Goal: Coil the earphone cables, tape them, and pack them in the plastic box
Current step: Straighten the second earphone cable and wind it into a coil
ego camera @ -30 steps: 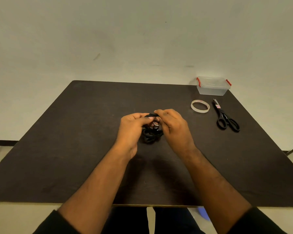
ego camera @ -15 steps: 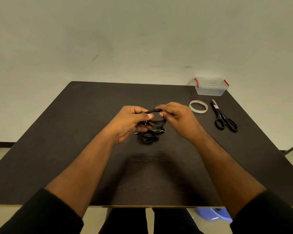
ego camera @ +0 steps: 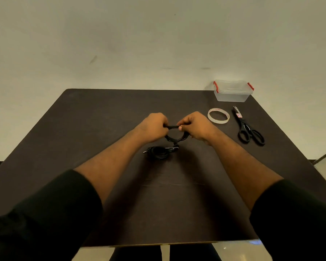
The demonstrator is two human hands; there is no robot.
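Note:
Above the middle of the dark table (ego camera: 94, 132), my left hand (ego camera: 153, 127) and my right hand (ego camera: 197, 125) each grip one side of a coil of black earphone cable (ego camera: 172, 127). The loop is stretched between them, and its lower part hangs down to the table. A second black cable bundle (ego camera: 158, 151) lies on the table just below the hands, touching the hanging loop. A clear plastic box (ego camera: 232, 91) with red clips stands shut at the far right corner. A roll of clear tape (ego camera: 218, 115) lies in front of it.
Black scissors (ego camera: 249, 131) lie to the right of the tape, blades pointing away from me. A pale wall rises behind the table. The floor shows past the table's near edge and right side.
Both hands have lifted one coil away from the other bundle and moved farther from me, pulling the loop wider. The second bundle now lies in plain view on the table.

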